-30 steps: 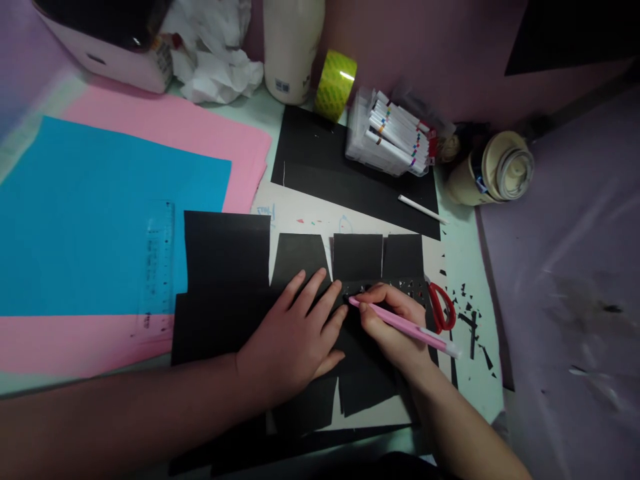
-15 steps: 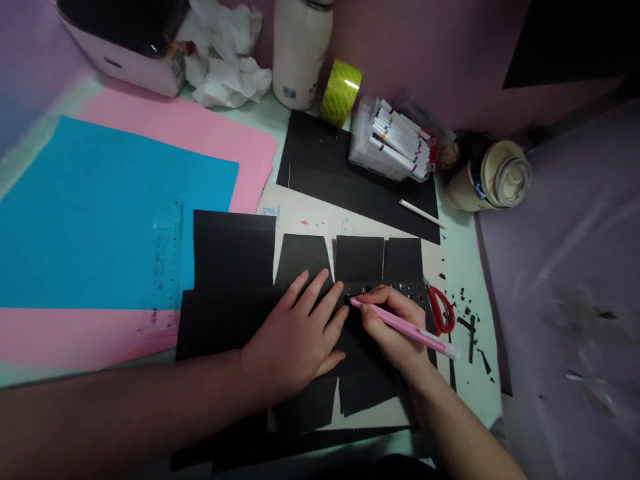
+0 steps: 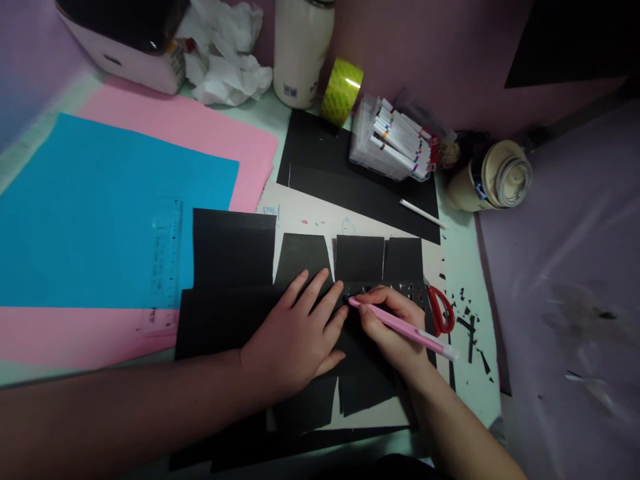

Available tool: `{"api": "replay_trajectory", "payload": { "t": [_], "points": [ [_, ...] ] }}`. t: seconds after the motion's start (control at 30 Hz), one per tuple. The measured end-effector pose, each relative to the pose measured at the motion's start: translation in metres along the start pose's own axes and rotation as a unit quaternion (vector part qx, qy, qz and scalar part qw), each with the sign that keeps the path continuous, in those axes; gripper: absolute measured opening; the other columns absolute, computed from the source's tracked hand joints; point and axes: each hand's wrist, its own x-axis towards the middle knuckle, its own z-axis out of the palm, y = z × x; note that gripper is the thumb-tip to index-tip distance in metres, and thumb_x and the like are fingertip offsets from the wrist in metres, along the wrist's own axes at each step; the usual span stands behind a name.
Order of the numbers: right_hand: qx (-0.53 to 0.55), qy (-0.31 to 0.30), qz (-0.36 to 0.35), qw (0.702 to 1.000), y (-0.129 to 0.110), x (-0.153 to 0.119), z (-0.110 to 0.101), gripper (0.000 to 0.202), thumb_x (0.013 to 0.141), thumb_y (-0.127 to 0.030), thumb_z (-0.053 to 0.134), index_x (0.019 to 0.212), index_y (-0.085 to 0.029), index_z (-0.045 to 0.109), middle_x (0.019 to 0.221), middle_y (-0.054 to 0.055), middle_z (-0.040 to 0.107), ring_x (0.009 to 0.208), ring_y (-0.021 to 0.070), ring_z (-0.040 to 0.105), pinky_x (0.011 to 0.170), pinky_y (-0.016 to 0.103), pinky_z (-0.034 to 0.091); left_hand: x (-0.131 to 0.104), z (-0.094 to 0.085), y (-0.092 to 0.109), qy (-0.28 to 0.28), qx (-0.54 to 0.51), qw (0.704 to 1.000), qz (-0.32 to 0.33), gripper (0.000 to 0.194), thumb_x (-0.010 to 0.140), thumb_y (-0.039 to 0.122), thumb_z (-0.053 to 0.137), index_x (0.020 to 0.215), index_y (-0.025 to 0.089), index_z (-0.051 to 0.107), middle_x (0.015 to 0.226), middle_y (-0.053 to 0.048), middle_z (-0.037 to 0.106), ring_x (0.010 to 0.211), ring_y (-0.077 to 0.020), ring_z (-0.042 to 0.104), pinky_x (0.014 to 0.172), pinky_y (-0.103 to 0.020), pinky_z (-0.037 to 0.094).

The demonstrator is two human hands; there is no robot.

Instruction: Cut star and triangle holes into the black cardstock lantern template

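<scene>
A sheet of black card [image 3: 225, 320] with slit flaps along its far and near sides lies in front of me. My left hand [image 3: 300, 333] rests flat on it, fingers spread. In my right hand [image 3: 397, 327] is a slim pink pen-shaped craft knife [image 3: 405, 327], gripped like a pencil. Its dark tip touches the card just right of my left fingertips; the blade itself is too small to make out. Small cut-out holes run along the card to the right of the tip, partly behind my right hand. Red-handled scissors [image 3: 441, 311] lie by the card's right edge.
Black paper scraps [image 3: 471, 337] litter the right side. Behind lie another black sheet [image 3: 325, 163], a white stick [image 3: 423, 213] and a marker box [image 3: 365, 143]. Yellow tape [image 3: 341, 92], a bottle [image 3: 301, 57] and a lidded cup [image 3: 463, 187] stand there. Left are blue paper [image 3: 110, 220] and a clear ruler [image 3: 167, 260].
Almost nothing differs. The pink craft knife's tip has shifted very slightly to the left; my left hand stays in place.
</scene>
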Motion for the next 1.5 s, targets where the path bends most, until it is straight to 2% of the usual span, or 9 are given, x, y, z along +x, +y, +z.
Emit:
{"api": "replay_trajectory", "payload": {
  "t": [0.23,0.63,1.5],
  "points": [
    [-0.003,0.0,0.006,1.0,-0.0005,0.0009,0.0006,0.009,0.08,-0.017,0.066,0.082,-0.024,0.072,0.08,0.0,0.073,0.071,0.0141,0.067,0.067,0.024,0.051,0.0003,0.0003,-0.0004,-0.001,0.005,1.0,0.004,0.056,0.086,0.054,0.064,0.123,0.012,0.066,0.14,-0.018,0.057,0.133,-0.0412,0.047,0.111,-0.056,0.033],
    [-0.01,0.009,0.053,0.999,-0.0026,0.0035,0.0001,0.006,0.077,-0.02,0.066,0.074,-0.021,0.07,0.07,-0.001,0.071,0.06,0.0127,0.063,0.056,0.022,0.047,-0.0013,-0.0003,-0.0009,-0.003,0.005,1.0,0.004,0.056,0.087,0.055,0.063,0.124,0.013,0.066,0.141,-0.018,0.057,0.134,-0.041,0.046,0.111,-0.056,0.032],
    [-0.003,0.02,0.021,1.0,-0.0052,0.0038,0.0001,0.007,0.077,-0.018,0.065,0.075,-0.021,0.07,0.072,0.0,0.073,0.062,0.0131,0.066,0.058,0.022,0.05,-0.0005,0.0012,-0.0004,0.006,0.008,1.0,0.004,0.057,0.084,0.055,0.066,0.123,0.013,0.067,0.14,-0.018,0.057,0.133,-0.0417,0.048,0.11,-0.056,0.034]
  ]
}}
